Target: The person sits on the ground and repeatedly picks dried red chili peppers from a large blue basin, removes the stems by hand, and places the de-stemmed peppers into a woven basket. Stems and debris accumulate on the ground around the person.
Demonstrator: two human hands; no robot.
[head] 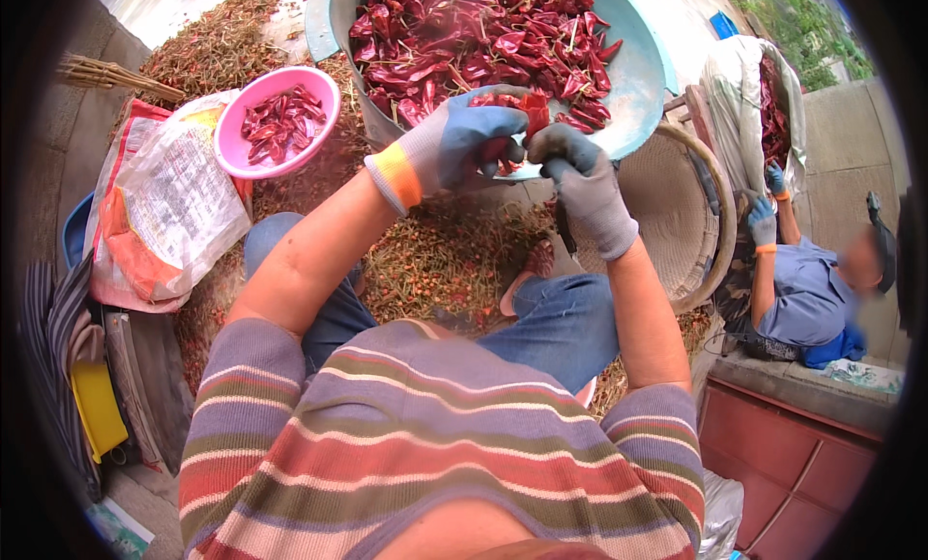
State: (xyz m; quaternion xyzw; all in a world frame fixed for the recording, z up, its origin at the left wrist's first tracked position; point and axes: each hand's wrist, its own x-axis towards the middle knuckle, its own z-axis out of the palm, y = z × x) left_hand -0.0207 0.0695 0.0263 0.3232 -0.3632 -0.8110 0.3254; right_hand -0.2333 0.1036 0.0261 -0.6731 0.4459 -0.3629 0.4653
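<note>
A large pale blue basin (638, 74) stands in front of me, heaped with dried red chili peppers (471, 38). At its near edge my left hand (475, 136), in a grey and blue work glove, is closed around red chili peppers (535, 114). Close beside it my right hand (580, 172), in a similar soiled glove, has its fingers curled by the end of a pepper; whether it grips a stem is hidden. A pink bowl (330, 110) with dried chili pieces (283, 125) sits to the left of the basin.
Stems and debris (435, 262) cover the ground. A round woven basket (714, 197) leans at the right. Beyond it a seated co-worker (812, 284) in gloves reaches to a white sack (739, 117) of peppers. Printed sacks (167, 204) and a yellow dustpan (98, 411) lie left.
</note>
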